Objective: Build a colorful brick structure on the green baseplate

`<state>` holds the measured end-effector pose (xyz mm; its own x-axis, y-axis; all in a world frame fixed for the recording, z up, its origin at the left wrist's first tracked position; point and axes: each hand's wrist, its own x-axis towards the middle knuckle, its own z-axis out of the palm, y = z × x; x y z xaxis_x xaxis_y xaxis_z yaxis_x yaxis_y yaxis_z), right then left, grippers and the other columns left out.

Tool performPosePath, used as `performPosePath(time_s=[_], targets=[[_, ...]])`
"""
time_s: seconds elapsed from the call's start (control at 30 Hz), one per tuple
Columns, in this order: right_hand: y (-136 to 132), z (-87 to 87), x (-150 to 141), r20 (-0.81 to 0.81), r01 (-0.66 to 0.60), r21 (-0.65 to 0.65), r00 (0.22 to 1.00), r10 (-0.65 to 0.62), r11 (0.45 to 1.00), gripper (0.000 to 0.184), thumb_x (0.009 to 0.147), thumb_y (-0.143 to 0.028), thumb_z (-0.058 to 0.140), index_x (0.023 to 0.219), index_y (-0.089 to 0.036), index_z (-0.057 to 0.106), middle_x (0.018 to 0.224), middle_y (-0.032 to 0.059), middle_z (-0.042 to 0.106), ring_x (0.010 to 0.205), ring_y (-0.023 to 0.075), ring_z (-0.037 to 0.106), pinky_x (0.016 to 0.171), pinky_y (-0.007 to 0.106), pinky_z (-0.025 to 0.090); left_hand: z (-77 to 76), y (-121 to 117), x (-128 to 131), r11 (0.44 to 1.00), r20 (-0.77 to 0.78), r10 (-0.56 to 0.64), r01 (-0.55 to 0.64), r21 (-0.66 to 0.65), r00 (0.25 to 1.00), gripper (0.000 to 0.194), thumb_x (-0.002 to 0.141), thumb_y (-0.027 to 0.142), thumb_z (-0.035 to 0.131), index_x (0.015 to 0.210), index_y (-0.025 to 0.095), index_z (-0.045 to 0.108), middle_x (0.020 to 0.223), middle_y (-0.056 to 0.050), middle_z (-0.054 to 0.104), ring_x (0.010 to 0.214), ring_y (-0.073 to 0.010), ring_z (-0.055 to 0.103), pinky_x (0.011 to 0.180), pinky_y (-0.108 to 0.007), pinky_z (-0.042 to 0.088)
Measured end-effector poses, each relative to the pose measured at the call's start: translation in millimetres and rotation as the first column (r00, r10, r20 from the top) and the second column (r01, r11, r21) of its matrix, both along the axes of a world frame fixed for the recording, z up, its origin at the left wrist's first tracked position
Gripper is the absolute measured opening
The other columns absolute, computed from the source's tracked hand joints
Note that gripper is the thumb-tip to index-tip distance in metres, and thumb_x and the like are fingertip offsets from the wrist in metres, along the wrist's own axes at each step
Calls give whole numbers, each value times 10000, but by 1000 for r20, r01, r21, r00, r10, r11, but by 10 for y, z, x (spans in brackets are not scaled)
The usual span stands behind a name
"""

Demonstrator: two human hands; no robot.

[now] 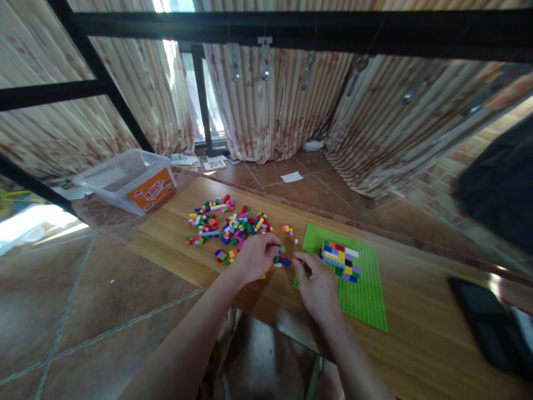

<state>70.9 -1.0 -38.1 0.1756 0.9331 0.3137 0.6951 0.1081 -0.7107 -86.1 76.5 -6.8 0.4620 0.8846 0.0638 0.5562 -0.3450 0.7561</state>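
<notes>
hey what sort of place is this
Probably a room in a home, perhaps a sunroom: patterned curtains hang beside a bright window, the floor is tiled, and a wooden table bears scattered toy bricks.

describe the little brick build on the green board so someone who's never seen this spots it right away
Start with the long wooden table, then find the flat green board right of the loose brick pile. The brick build sits on that board, beside the person's right hand. Unlike the scattered pile, its colourful bricks are joined into one compact block.
</notes>
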Motion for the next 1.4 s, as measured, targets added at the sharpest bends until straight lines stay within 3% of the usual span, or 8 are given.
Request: performPosePath(time_s=[0.23, 0.47, 0.67, 0.77, 0.9, 1.07, 1.3, 1.4], targets=[[36, 67, -47, -411, -31, -10, 911, 24, 999, 275, 874, -382, 539, 1007, -195, 692, 979, 71, 717, 878, 186, 650, 788, 326, 498, -36, -78, 95, 974, 340, -103, 163, -155, 935, 218, 784, 82, 512, 943, 139, 651, 883, -44, 701, 814, -148, 643, 743, -245, 490], [42, 85, -5, -575, -58, -53, 818, 17, 997, 172, 783, -343, 637, 788, -181, 695, 705, 10, 662, 657, 136, 570, 625, 260, 451, 52, -166, 125, 965, 360, -126, 198, -172, 925, 176, 778, 88, 549, 938, 143, 600, 807, -31, 680, 742, -140, 639, 693, -241, 478], [24, 97, 5, -803, -113, -112, 595, -23, 987, 210, 746, -381, 676, 821, -185, 691, 623, -24, 595, 568, 108, 501, 574, 246, 409, 33, -128, 76, 936, 455, -143, 270, -227, 879, 116, 779, 134, 569, 893, 144, 589, 784, -23, 679, 709, -128, 632, 670, -227, 471], [26, 59, 10, -682, -34, -148, 727, -78, 988, 199, 752, -375, 660, 809, -186, 691, 685, 5, 638, 617, 137, 550, 619, 278, 436, 33, -63, -10, 957, 339, -143, 217, -192, 930, 93, 776, 144, 571, 852, 143, 625, 775, -20, 682, 705, -128, 621, 660, -223, 461], [14, 8, 10, -186, 30, -117, 981, -51, 993, 144, 802, -278, 585, 813, -191, 699, 809, 51, 678, 757, 185, 613, 738, 324, 448, 25, 82, -189, 992, 170, -44, 63, -108, 985, 130, 798, 173, 544, 838, 152, 666, 741, -12, 689, 676, -139, 620, 637, -228, 459], [8, -55, -26, 75, -12, -101, 997, 20, 995, 164, 838, -234, 527, 861, -200, 685, 838, 55, 681, 760, 191, 628, 737, 329, 460, 3, 181, -349, 996, -26, 90, -90, 8, 996, 164, 771, 154, 562, 842, 179, 707, 766, -16, 708, 712, -164, 642, 688, -253, 479], [50, -162, -10, 77, -55, -71, 995, 60, 996, 200, 858, -328, 533, 929, -210, 677, 891, 64, 704, 778, 213, 657, 725, 353, 492, 4, -44, -222, 989, -263, 21, 18, 145, 964, 193, 777, 142, 562, 884, 224, 700, 919, -40, 707, 895, -206, 646, 801, -297, 480], [61, -176, -2, 88, -51, -65, 995, 57, 997, 215, 867, -350, 525, 935, -218, 681, 911, 58, 709, 802, 214, 665, 733, 352, 494, -2, -52, -211, 991, -253, 32, 3, 137, 967, 177, 791, 196, 588, 932, 226, 690, 934, -43, 700, 909, -215, 639, 803, -306, 488]])
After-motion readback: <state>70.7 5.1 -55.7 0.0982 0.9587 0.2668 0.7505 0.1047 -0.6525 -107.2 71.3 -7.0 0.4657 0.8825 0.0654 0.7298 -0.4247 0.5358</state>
